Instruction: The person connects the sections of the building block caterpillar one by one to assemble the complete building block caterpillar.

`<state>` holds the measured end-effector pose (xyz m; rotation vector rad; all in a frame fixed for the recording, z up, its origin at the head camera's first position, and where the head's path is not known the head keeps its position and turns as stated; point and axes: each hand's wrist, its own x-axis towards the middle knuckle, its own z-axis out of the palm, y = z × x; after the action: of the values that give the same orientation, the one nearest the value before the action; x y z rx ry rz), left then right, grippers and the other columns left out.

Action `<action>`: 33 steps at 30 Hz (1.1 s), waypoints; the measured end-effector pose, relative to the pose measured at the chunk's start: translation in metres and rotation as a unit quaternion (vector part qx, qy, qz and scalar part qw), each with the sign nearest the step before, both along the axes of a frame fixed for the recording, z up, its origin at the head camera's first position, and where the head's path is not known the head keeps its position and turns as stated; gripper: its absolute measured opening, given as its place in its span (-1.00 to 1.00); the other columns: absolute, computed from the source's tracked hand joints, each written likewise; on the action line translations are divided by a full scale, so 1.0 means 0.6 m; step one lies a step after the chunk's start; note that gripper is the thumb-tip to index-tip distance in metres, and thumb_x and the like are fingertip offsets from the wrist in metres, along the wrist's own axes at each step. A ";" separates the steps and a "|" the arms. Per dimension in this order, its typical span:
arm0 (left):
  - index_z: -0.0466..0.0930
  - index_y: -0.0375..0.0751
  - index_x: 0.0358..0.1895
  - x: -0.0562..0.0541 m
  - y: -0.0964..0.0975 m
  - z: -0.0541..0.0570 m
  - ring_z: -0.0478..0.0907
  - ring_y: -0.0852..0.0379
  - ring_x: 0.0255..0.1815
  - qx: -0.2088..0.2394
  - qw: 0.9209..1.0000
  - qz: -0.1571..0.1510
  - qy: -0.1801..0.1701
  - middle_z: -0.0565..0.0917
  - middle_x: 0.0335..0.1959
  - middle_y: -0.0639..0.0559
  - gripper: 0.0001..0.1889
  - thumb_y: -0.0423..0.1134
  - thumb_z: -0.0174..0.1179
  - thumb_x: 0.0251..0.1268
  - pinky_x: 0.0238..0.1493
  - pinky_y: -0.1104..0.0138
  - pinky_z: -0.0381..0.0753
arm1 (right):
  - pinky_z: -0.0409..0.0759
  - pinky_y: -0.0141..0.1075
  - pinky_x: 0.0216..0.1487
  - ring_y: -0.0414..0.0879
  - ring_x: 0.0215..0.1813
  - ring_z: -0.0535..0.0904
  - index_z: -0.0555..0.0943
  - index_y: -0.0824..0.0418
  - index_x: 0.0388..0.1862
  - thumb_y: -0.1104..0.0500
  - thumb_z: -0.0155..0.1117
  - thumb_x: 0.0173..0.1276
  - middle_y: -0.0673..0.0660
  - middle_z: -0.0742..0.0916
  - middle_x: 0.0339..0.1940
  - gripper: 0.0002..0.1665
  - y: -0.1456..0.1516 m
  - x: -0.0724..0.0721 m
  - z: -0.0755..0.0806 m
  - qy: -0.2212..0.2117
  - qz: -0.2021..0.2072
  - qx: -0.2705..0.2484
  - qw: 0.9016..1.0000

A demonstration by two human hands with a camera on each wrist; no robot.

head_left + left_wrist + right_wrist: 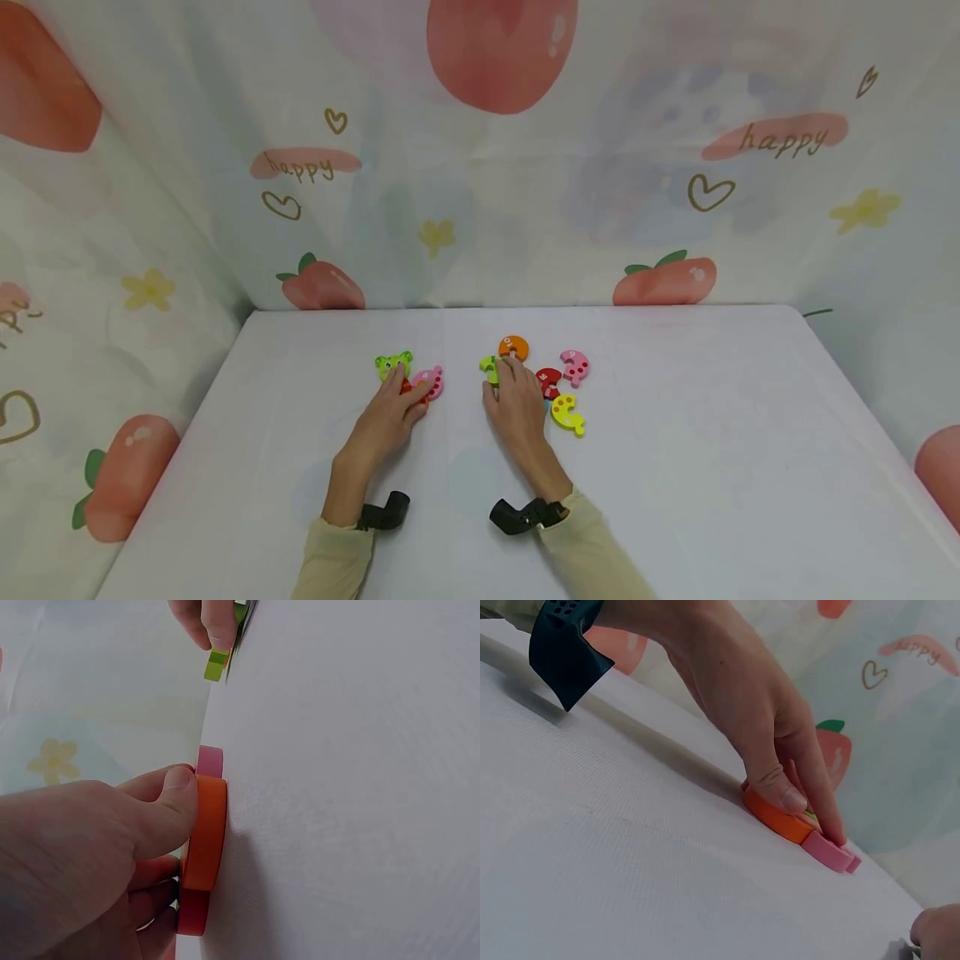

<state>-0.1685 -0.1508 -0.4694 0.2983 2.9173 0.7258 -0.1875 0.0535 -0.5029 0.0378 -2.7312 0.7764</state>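
Left hand (pixel 384 422) spread on orange piece (pixel 775 819) and pink piece (pixel 826 852); right hand (pixel 519 408) at green piece (pixel 487 365), cannot tell whether pinching.

The orange piece (pixel 775 817) lies flat, seemingly touching the pink piece (pixel 827 853).

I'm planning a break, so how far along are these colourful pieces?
Apparently partway. Already grouped: the green face piece, red piece and left pink piece. In hand: the left hand grips that group's orange piece; the right hand touches a light-green piece. Probably left: at least the yellow piece and rightmost pink piece, lying apart from that group.
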 end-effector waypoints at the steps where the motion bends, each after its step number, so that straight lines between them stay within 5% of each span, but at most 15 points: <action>1: 0.39 0.06 0.38 0.000 0.000 0.000 -0.04 -0.22 0.60 -0.003 1.000 0.000 0.001 0.03 0.56 -0.29 -0.51 -0.13 0.12 0.40 0.51 -0.08 0.13 | 0.50 -0.08 0.33 0.08 0.25 0.53 0.53 0.21 0.23 0.08 0.34 0.31 0.19 0.60 0.24 -0.46 0.000 0.000 0.000 0.004 -0.001 -0.002 1.000; 22: 0.42 0.07 0.36 -0.002 0.002 -0.002 0.00 -0.20 0.59 -0.022 1.000 0.001 0.012 0.07 0.55 -0.28 -0.52 -0.14 0.13 0.39 0.52 -0.05 0.13 | 0.58 -0.09 0.23 0.06 0.22 0.58 0.56 0.20 0.19 0.05 0.39 0.26 0.17 0.63 0.22 -0.46 -0.001 0.000 0.002 0.036 -0.007 -0.048 0.998; 33: 0.39 0.10 0.39 -0.002 0.003 -0.001 0.02 -0.22 0.58 -0.035 0.999 0.001 0.013 0.08 0.55 -0.28 -0.49 -0.13 0.15 0.38 0.47 -0.10 0.21 | 0.60 -0.16 0.20 0.07 0.24 0.55 0.56 0.28 0.18 0.18 0.39 0.26 0.22 0.62 0.22 -0.49 -0.014 0.003 -0.002 0.139 0.092 -0.096 0.981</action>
<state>-0.1695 -0.1488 -0.4699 0.2992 2.9607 0.6224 -0.1857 0.0448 -0.5040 0.3365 -2.4009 1.0014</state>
